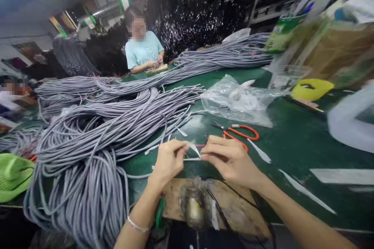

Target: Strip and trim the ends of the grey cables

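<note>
My left hand (169,158) is closed, with thumb and finger pinching a small white strip (194,148). Opposite it, my right hand (229,158) pinches the end of a grey cable (191,159), which passes behind my left hand. The strip's lower tip meets the right fingertips. A short red piece (200,146) shows between the hands; whether it is a wire I cannot tell. Orange-handled scissors (244,132) lie just beyond my right hand. Below both hands is a stained wooden board (233,206) with a blurred, shiny metal object (194,210) on it.
Large bundles of grey cable (96,136) cover the left of the green table (295,144). A clear plastic bag (239,99) and loose white strips (306,190) lie to the right, near a yellow object (311,88). A co-worker (144,48) sits across the table. A green hat (14,177) rests far left.
</note>
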A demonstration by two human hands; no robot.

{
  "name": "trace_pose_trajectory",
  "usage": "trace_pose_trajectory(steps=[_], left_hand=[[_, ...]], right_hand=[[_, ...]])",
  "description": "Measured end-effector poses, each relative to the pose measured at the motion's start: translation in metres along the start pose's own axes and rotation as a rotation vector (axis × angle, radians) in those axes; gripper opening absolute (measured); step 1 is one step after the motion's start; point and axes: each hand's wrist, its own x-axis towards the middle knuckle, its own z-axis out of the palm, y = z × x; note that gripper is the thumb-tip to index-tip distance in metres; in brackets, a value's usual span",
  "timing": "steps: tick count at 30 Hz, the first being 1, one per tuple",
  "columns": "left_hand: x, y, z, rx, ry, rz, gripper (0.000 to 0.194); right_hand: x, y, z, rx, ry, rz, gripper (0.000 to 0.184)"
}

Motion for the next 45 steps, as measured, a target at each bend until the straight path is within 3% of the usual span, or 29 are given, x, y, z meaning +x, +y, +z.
trace_pose_trajectory(steps=[2, 4, 7, 9, 12, 16, 19, 22, 24, 28, 32, 37, 42, 45], left_hand=[[-0.002, 0.001, 0.0, -0.048, -0.159, 0.136, 0.024], [-0.003, 0.002, -0.002, -0.135, -0.214, 0.182, 0.024], [-0.001, 0.004, -0.007, -0.33, -0.088, 0.073, 0.017], [0.001, 0.003, -0.011, -0.459, 0.082, -0.111, 0.015], [0.003, 0.0, -0.014, -0.581, 0.272, -0.319, 0.018], [0.002, 0.0, -0.01, -0.518, 0.265, -0.342, 0.017], [0.003, -0.003, -0.009, -0.41, 0.232, -0.315, 0.017], [0.006, -0.014, -0.012, -0.318, 0.411, -0.396, 0.018], [0.007, -0.022, -0.012, -0.337, 0.478, -0.435, 0.021], [0.006, -0.026, -0.008, -0.613, 0.291, -0.406, 0.03], [0.007, -0.018, -0.007, -0.749, 0.164, -0.352, 0.031], [0.007, -0.008, -0.013, -0.853, 0.148, -0.434, 0.031], [0.004, -0.008, -0.015, -1.014, 0.127, -0.473, 0.037], [0.002, -0.01, -0.015, -1.115, 0.114, -0.477, 0.037]], right_hand=[[0.0, 0.004, -0.007, -0.067, 0.088, 0.07, 0.019], [0.001, 0.008, -0.013, -0.121, 0.161, 0.138, 0.02], [0.002, 0.014, -0.017, -0.176, 0.244, 0.229, 0.022], [0.002, 0.013, -0.013, -0.132, 0.2, 0.247, 0.024], [0.003, 0.007, 0.003, 0.08, 0.02, 0.232, 0.033], [0.001, -0.006, 0.021, 0.425, -0.124, 0.271, 0.048], [-0.005, -0.015, 0.023, 0.528, -0.184, 0.262, 0.051], [-0.016, -0.021, 0.022, 0.398, -0.35, 0.166, 0.046], [-0.024, -0.02, 0.021, 0.299, -0.379, 0.169, 0.038], [-0.037, -0.003, 0.014, -0.116, -0.27, 0.373, 0.026], [-0.038, 0.012, 0.004, -0.409, -0.353, 0.385, 0.019], [-0.017, 0.019, 0.005, -0.933, -0.443, 0.472, 0.015], [0.003, 0.022, 0.012, -0.99, -0.446, 0.453, 0.018], [0.007, 0.02, 0.016, -0.91, -0.236, 0.43, 0.022]])
